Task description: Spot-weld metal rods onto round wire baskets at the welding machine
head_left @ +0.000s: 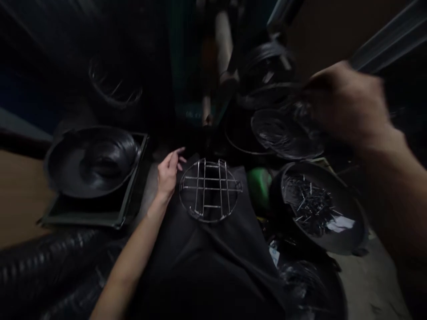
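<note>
A round wire rack with crossing bars lies on the dark cloth over my lap. Just to its left is my left hand, holding nothing, its fingers apart and loosely bent. My right hand is raised at the upper right, smeared by motion. Its fingertips are dark and blurred, so I cannot make out whether anything is in them. Below and behind that hand are stacked coils of wire.
At the right, a dark basin holds many short metal pieces and a pale scrap. Beside it is a green object. On the left, a large shallow pan with a dark coil rests on a frame. A machine rod stands ahead.
</note>
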